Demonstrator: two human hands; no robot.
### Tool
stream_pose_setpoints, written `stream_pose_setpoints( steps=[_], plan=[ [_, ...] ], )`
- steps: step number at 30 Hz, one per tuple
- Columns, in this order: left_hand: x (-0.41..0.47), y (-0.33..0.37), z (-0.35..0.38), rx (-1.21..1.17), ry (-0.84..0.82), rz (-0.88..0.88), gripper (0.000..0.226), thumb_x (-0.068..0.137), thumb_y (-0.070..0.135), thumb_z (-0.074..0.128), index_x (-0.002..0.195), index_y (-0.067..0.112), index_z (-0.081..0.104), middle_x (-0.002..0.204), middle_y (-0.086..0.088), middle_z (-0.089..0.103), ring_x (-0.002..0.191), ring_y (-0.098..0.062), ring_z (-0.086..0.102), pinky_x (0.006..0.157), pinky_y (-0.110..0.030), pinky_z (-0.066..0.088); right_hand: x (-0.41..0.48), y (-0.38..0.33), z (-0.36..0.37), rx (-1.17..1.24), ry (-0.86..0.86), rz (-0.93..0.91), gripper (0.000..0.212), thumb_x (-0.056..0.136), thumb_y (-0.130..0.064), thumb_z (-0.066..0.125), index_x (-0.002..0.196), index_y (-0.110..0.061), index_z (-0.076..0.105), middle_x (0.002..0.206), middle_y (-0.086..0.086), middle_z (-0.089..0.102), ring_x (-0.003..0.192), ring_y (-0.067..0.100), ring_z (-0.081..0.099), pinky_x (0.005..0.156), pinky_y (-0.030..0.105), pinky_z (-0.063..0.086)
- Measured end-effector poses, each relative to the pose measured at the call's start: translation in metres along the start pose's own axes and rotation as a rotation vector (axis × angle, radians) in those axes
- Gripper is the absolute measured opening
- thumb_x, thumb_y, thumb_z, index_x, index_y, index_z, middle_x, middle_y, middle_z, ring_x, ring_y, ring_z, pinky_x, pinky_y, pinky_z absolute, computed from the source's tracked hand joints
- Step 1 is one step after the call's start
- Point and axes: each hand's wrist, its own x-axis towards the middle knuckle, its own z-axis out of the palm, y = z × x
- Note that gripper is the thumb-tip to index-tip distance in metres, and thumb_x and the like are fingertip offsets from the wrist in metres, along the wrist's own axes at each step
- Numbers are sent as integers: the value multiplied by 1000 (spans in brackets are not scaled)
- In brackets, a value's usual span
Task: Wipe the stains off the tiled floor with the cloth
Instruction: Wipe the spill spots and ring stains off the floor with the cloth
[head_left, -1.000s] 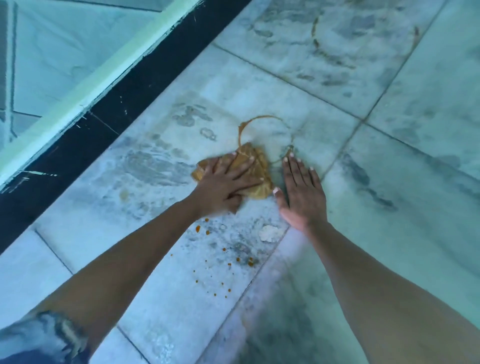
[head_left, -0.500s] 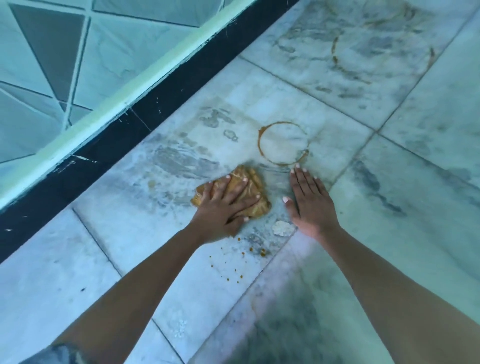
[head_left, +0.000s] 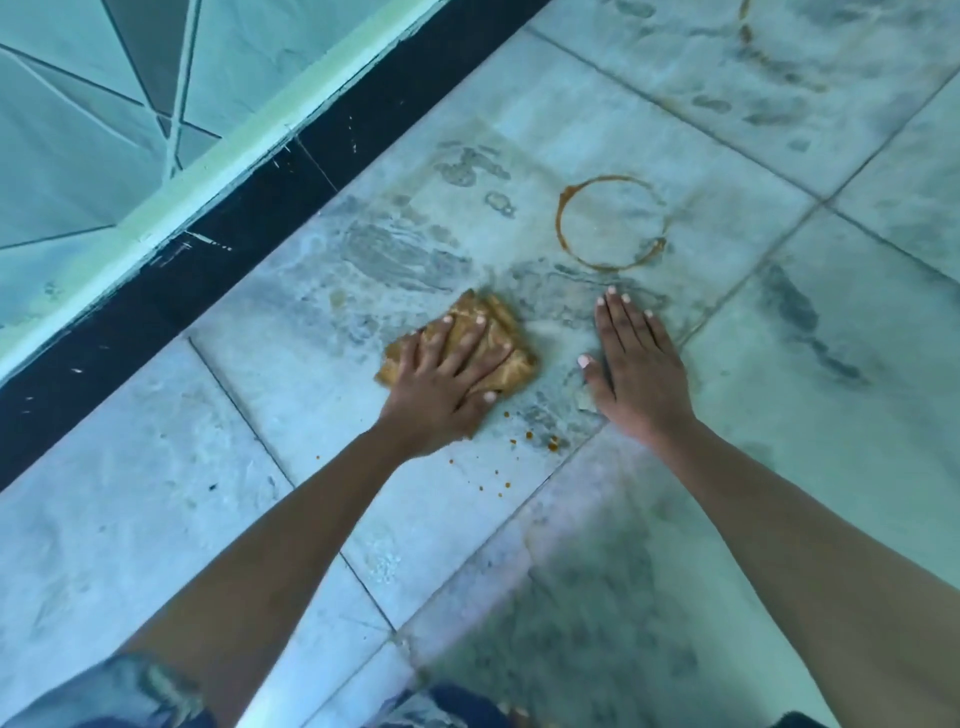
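Two hands flat on the pale marbled tiled floor (head_left: 857, 322) | left hand (head_left: 447, 384) fingers spread, pressing crumpled brown cloth (head_left: 506, 340) beneath them | right hand (head_left: 636, 369) flat, holding nothing | brown ring stain (head_left: 563, 228) just beyond its fingertips

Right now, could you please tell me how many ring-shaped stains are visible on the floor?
2. One complete brown ring lies just beyond the right hand; part of a fainter ring shows at the top edge, mostly cut off. Others may be hidden.
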Motion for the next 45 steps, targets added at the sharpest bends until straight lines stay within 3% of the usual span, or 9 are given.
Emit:
stream_pose_setpoints(
  steps=[7, 12, 16, 22, 26, 30, 34, 41, 45],
  plan=[
    [38, -39, -22, -219, 15, -442, 52, 98, 53, 20, 147, 44, 5, 158, 7, -12, 145, -28, -14, 113, -56, -6, 2, 1, 3, -5, 23, -18, 66, 92, -41, 28, 144, -1, 32, 151, 16, 32, 138, 29, 32, 113, 37, 12],
    [38, 30, -14, -90, 0, -160, 52, 98, 52, 20, 147, 45, 4, 159, 6, -11, 144, -29, -14, 113, -59, -7, 0, 2, 3, -6, 32, -20, 66, 92, -41, 26, 145, -1, 30, 152, 16, 29, 140, 28, 29, 114, 39, 14],
    [50, 0, -20, -15, -30, -118, 52, 98, 54, 18, 146, 45, 2, 158, 7, -10, 145, -29, -12, 113, -56, -6, 1, 3, 2, -17, 6, -23, 67, 93, -42, 24, 145, -1, 29, 153, 17, 27, 141, 29, 27, 114, 39, 12],
    [39, -98, -30, -309, 17, -645, 51, 98, 53, 20, 147, 45, 6, 159, 9, -10, 146, -25, -10, 115, -53, -3, 3, 3, 1, -28, -42, -7, 76, 89, -49, 8, 149, -4, 15, 158, 12, 12, 145, 25, 12, 116, 36, 4],
    [-24, -77, -8, -377, 80, -939, 51, 99, 47, 21, 148, 43, 7, 159, 6, -11, 145, -28, -11, 113, -57, -4, 2, 2, 1, -12, -42, 1, 77, 87, -51, 4, 150, -6, 10, 158, 10, 7, 146, 22, 7, 116, 34, 1],
    [-29, -9, 4, -288, 45, -678, 51, 99, 50, 21, 147, 45, 6, 159, 7, -11, 145, -28, -14, 112, -56, -5, 1, 1, -2, 13, -49, 10, 75, 90, -49, 10, 149, -4, 18, 157, 13, 15, 145, 25, 14, 117, 38, 6],
    [-6, -39, -10, -206, -17, -438, 51, 98, 52, 21, 147, 46, 7, 159, 10, -8, 146, -26, -9, 114, -54, -1, -2, -3, -4, 14, -72, 28, 76, 90, -49, 10, 148, -1, 20, 156, 16, 16, 144, 28, 16, 117, 40, 9],
    [-78, -44, 9, -398, 57, -914, 51, 99, 49, 21, 147, 44, 6, 159, 7, -9, 145, -26, -10, 114, -56, -3, -15, 3, -4, -2, -84, -12, 78, 88, -53, 9, 150, -7, 14, 158, 12, 12, 145, 24, 11, 117, 35, 4],
    [-82, 18, 21, -348, 58, -812, 52, 98, 51, 20, 147, 44, 4, 159, 5, -12, 145, -29, -14, 112, -58, -6, -14, 4, -3, -1, -75, -6, 77, 89, -52, 13, 149, -6, 16, 157, 12, 14, 145, 25, 14, 117, 36, 5]
  ],
)
